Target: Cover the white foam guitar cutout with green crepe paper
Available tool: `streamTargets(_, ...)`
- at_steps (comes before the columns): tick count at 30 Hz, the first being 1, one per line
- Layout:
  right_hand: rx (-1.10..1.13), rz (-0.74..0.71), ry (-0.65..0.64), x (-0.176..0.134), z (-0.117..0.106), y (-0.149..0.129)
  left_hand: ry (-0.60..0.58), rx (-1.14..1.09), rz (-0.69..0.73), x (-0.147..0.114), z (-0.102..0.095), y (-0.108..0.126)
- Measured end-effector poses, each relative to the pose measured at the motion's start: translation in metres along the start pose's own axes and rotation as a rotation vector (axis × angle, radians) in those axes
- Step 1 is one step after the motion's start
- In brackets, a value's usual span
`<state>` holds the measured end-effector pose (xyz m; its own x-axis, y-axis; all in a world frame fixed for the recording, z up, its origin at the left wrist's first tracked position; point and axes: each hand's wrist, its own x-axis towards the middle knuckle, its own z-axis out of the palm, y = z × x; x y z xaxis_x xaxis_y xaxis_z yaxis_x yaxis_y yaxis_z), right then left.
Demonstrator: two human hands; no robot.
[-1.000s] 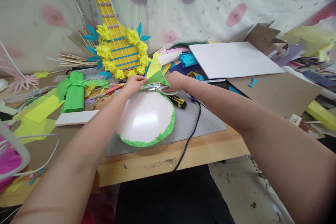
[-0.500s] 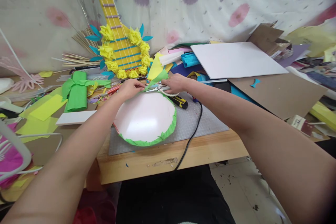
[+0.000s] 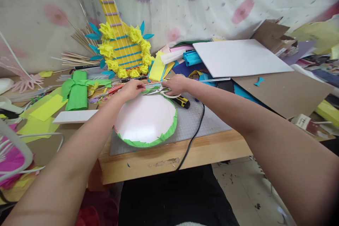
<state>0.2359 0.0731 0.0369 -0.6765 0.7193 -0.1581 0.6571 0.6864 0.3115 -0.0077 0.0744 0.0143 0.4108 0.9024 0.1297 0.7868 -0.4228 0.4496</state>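
Observation:
A round white board rests on the cutting mat, its rim wrapped in green crepe paper. Bare edge with a reddish tint shows at its left side. My left hand is at the board's far rim, fingers pinched at the green paper there; the fingertips are partly hidden. In my right hand are scissors with white handles, the blades pointing left over the far rim towards my left hand. Just right of the scissors lies a yellow and black utility knife.
A yellow paper guitar with crepe flowers leans at the back. Green crepe paper lies left, near a white foam strip. A black cable crosses the grey mat and table edge. White board and cardboard lie right.
The loose green paper strip that stuck up between my hands is now down low by the far rim. Both hands stay in nearly the same place.

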Motion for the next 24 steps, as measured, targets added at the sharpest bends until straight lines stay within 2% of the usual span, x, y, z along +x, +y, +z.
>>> streamTargets(3, 0.040, 0.019, -0.014, -0.011, -0.003, -0.005, -0.010, -0.027, 0.072, 0.002, 0.006, -0.002)
streamTargets(6, 0.081, 0.059, -0.016, -0.022, -0.005, -0.008, 0.032, -0.064, 0.111, 0.002, 0.011, -0.002)
streamTargets(10, 0.130, 0.088, -0.033, -0.023, -0.001, -0.008, 0.051, -0.076, 0.138, 0.002, 0.015, 0.001)
streamTargets(18, 0.145, 0.056, -0.063, -0.005, -0.004, -0.007, -0.019, -0.120, 0.031, 0.009, 0.010, -0.001)
streamTargets(24, 0.163, 0.036, -0.083, -0.002, -0.009, -0.011, 0.031, -0.158, -0.041, 0.004, 0.009, 0.000)
